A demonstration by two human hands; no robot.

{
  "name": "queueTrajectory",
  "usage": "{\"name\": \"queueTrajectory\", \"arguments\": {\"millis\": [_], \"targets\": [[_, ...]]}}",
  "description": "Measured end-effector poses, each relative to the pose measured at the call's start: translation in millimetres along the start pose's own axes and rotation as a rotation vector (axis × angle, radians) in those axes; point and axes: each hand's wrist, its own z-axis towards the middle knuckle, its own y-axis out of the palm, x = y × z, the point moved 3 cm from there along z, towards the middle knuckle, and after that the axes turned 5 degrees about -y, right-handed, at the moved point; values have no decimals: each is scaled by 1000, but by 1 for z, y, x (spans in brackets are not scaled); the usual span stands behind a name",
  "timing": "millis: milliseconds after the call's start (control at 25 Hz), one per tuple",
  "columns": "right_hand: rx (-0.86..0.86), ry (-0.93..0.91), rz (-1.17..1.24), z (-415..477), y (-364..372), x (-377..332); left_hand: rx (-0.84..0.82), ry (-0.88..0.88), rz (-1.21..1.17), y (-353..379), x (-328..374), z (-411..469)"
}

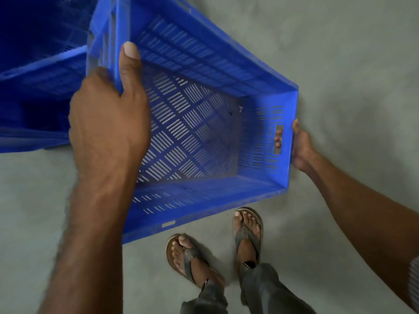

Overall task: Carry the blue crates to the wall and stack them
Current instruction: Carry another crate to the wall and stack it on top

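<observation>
The blue crate (204,132) in the middle of the frame is empty. The left hand (106,118) grips its rim, thumb inside; the right hand (299,146) hooks its fingers through the handle slot. Other crates (34,64) stand at upper left.

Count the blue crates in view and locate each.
2 at least. The held crate is in the middle, left hand on its rim, right hand at its end handle. The second crate sits at the left edge, blurred and cropped; more may be stacked there.

Flip-flops (247,237) and dark trousers (260,288) on a grey floor (351,53).
</observation>
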Motion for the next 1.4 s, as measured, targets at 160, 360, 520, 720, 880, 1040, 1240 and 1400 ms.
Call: {"name": "queueTrajectory", "arguments": {"millis": [160,360,520,720,880,1040,1240,1400], "targets": [[-166,82,16,-37,-13,-13,-25,9,-87,-19,-14,19],[-248,90,100,-104,-17,-52,-216,-114,-224,-56,-45,57],[-167,85,-73,-164,-6,-100,-272,-240,-350,-101,-40,52],[-69,57,-269,-241,-2,-169,-461,-429,-422,-153,-32,43],[-37,40,-355,-305,-9,-231,-510,-520,-403,-197,-15,30],[-46,23,-409,-366,-29,-284,-608,-528,-346,-239,18,4],[-12,-18,-396,-436,-73,-324,-599,-490,-323,-286,67,-37],[80,-117,-334,-506,-116,-316,-498,-348,-326,-320,91,-81]]}}
